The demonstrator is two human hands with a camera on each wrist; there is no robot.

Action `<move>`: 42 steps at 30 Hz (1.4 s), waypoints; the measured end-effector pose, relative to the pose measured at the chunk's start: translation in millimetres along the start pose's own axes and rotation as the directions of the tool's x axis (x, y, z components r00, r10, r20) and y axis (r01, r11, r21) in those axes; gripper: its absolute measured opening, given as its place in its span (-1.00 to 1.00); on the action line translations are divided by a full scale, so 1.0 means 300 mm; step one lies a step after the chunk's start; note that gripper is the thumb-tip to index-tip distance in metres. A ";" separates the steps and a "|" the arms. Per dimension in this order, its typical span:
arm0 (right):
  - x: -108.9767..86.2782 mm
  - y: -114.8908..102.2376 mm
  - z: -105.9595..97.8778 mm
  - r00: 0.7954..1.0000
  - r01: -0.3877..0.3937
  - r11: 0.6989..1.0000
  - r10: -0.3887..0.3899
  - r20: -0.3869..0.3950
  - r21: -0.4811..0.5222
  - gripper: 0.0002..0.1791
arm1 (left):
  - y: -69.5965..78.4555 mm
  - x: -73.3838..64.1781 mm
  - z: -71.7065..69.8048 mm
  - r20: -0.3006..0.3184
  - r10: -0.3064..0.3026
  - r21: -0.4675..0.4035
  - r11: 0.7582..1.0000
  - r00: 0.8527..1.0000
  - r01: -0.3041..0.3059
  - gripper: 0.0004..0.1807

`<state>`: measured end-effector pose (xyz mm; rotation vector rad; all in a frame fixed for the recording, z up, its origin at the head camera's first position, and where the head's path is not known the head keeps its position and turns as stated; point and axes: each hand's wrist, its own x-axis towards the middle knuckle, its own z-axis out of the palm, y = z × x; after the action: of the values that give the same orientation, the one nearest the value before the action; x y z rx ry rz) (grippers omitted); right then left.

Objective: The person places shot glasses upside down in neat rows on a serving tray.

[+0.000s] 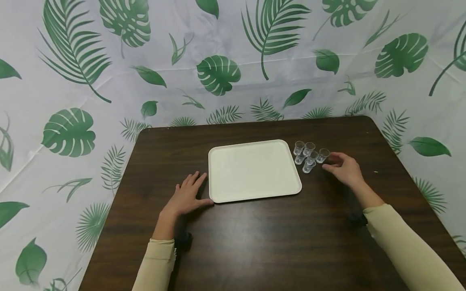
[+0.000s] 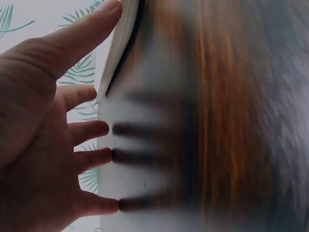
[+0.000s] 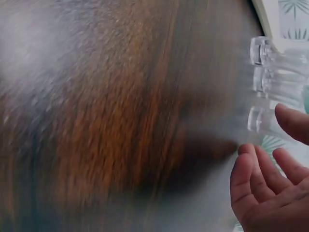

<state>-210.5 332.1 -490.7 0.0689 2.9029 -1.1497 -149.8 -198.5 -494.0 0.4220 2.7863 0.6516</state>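
Several small clear shot glasses stand grouped beside the right edge of a cream rectangular tray. My right hand is just right of the cluster, its thumb and fingers parted near the rightmost shot glass. In the right wrist view, a gap shows between thumb and fingers of the right hand, with a glass base close by the thumb. My left hand rests with spread fingers on the table left of the tray, its thumb at the tray's near left corner.
The dark wooden table has rounded far corners. A white cloth with green leaf prints hangs behind and around it. A small pale speck lies on the table right of the right hand.
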 end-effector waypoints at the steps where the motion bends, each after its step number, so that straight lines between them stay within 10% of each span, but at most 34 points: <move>1: 0.008 0.000 0.005 1.000 -0.008 1.000 0.008 -0.003 0.006 -0.29 | 0.005 0.002 -0.001 0.000 -0.008 0.000 1.000 1.000 0.008 0.11; 33: 0.063 0.005 0.061 0.992 -0.074 0.997 0.073 -0.098 -0.008 -0.51 | 0.037 0.017 -0.023 0.057 -0.048 -0.006 0.999 0.997 0.048 0.12; 42: 0.043 0.013 0.042 0.988 -0.108 0.979 0.125 -0.086 0.173 -0.48 | 0.034 0.022 -0.022 0.062 -0.049 -0.008 0.999 0.997 0.050 0.13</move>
<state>-223.3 326.9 -503.1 0.3012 2.8296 -1.4043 -155.8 -190.3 -484.6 0.3637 2.7254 0.6299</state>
